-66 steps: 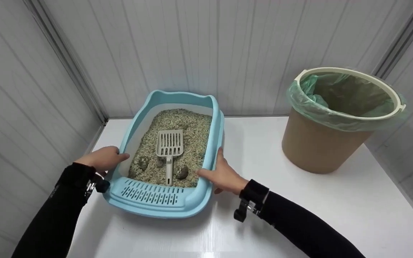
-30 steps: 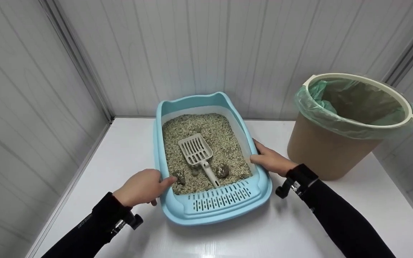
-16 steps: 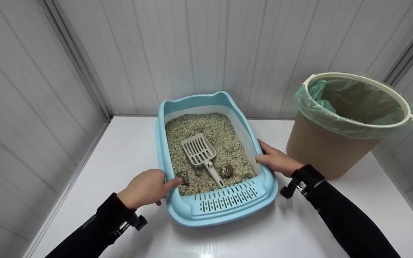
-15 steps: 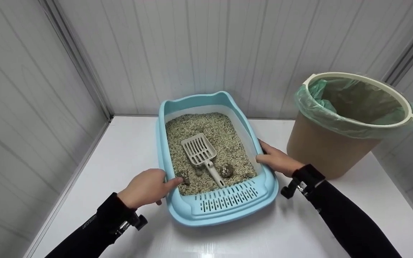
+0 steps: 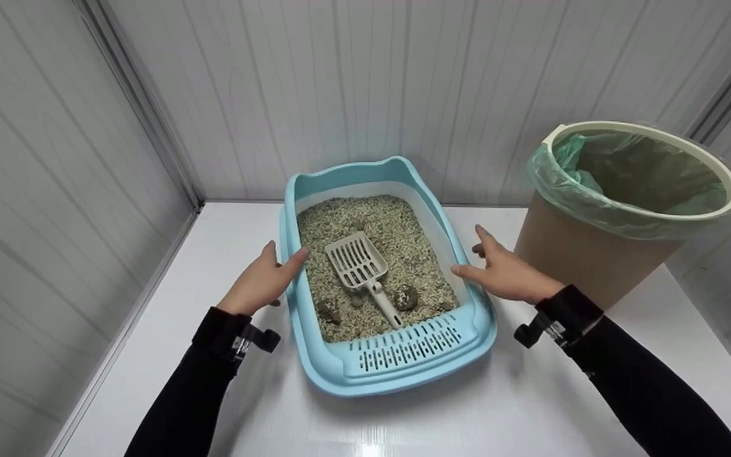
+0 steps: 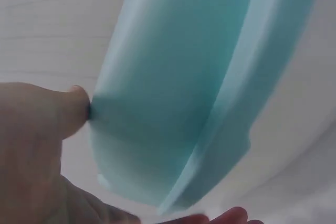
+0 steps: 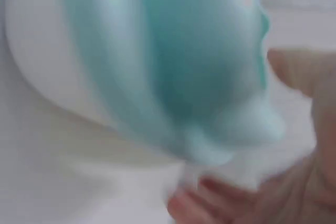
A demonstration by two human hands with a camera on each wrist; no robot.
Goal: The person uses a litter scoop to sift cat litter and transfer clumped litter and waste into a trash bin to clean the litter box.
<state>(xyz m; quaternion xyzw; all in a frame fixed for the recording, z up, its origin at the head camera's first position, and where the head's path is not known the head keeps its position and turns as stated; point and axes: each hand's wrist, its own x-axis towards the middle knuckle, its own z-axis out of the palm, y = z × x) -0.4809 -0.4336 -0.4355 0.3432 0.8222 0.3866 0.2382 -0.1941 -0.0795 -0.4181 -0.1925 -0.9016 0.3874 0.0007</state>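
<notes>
A light-blue litter box (image 5: 397, 374) stands on the white table, its slotted step towards me. Inside lies grainy litter (image 5: 365, 212) with several dark clumps, one being a round clump (image 5: 405, 297). On the litter rests a beige slotted litter scoop (image 5: 358, 260), handle pointing to the front. My left hand (image 5: 257, 282) is at the box's left side, thumb at the rim (image 6: 100, 90) and fingers spread; whether the thumb touches cannot be told. At the right side my right hand (image 5: 508, 273) holds nothing, its fingers extended and its thumb apart from the rim in the blurred right wrist view.
A tan waste bin (image 5: 568, 254) with a green plastic liner (image 5: 594, 206) stands at the right, close beyond my right hand. White panelled walls (image 5: 372, 82) rise behind the table (image 5: 232, 222) and on both sides.
The litter box has turned, its front end swinging to the right with the scoop in it. Since half a second ago both hands have loosened their grip on its sides and spread their fingers.
</notes>
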